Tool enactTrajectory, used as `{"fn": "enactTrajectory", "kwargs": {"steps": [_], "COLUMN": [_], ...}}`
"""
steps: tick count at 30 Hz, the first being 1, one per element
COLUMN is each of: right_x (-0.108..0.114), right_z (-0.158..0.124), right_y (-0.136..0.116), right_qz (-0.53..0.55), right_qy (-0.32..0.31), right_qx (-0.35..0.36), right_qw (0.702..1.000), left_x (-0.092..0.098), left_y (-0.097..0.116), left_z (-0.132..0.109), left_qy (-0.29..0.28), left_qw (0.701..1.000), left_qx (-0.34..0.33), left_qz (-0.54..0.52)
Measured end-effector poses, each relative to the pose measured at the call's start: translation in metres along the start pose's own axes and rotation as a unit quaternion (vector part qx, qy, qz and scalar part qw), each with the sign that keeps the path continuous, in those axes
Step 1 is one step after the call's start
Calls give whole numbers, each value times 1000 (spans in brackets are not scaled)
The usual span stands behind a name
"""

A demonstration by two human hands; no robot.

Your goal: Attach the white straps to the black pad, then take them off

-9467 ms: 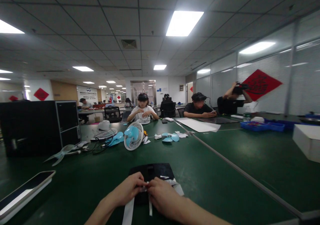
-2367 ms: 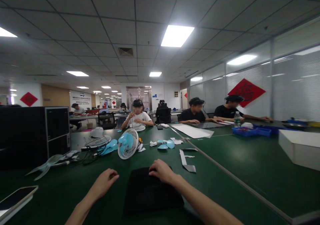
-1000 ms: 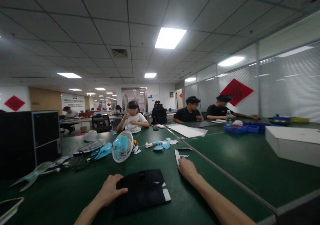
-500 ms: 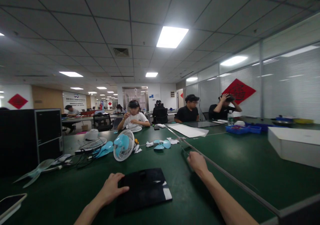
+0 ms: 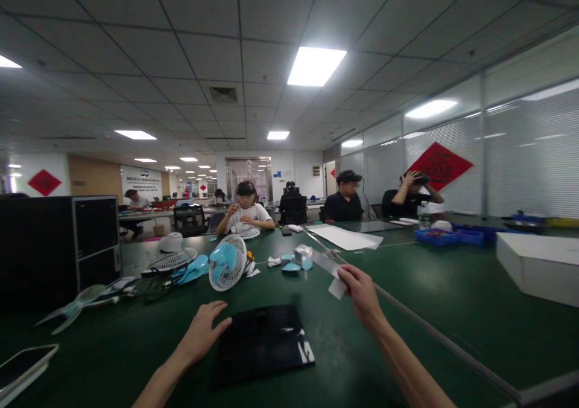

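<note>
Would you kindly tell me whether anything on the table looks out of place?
The blue-bladed fan leans askew on the table, with loose blue blades to its right, as if something were taken apart. The pale strip in the right hand looks bent. No spill shows.

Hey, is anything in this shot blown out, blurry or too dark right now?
Head view: the white rectangular ceiling light is blown out; head view: the pale, translucent-looking strip in the right hand is blurred toward its far end; head view: the flat black rectangular panel is so dark that little surface detail shows.
</note>
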State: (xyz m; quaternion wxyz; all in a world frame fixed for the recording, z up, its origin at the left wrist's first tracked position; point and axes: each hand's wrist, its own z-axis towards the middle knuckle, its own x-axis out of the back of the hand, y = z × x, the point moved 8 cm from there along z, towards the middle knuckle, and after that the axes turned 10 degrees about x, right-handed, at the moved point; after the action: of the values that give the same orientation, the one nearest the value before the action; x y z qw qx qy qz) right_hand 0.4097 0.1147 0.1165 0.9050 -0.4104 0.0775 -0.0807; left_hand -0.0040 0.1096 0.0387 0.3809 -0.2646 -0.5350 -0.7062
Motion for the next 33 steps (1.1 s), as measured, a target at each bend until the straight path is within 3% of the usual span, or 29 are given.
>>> {"fn": "enactTrajectory", "kwargs": {"steps": [3, 5, 6, 10, 13, 24, 29, 33], "right_x": [-37, -58, -67, -90, -99, -99, -95, -98], "right_z": [-18, -31, -37, -59, -70, -91, -92, -88], "right_y": [1, 4, 7, 24, 34, 56, 61, 68], "right_qz": [138, 182, 188, 174, 147, -5, -116, -146], "right_qy": [-85, -136, -158, -215, -238, -314, -343, -353], "right_qx": [-78, -120, -141, -201, -218, -253, -225, -174], "right_qw": [984, 966, 959, 940, 935, 915, 904, 908], "left_x": [33, 46, 46, 20, 5, -6, -23, -30], "left_y": [9, 15, 19, 40, 52, 51, 43, 41], "left_z": [-1, -5, -6, -19, -29, -40, -42, -38], "left_qy": [109, 127, 103, -92, -159, -214, -230, -211], "left_qw": [990, 980, 977, 950, 945, 955, 959, 969], "left_qx": [-16, 2, 16, 52, 42, 79, 113, 105], "left_qz": [-88, -153, -189, -295, -283, -190, -121, -76]}}
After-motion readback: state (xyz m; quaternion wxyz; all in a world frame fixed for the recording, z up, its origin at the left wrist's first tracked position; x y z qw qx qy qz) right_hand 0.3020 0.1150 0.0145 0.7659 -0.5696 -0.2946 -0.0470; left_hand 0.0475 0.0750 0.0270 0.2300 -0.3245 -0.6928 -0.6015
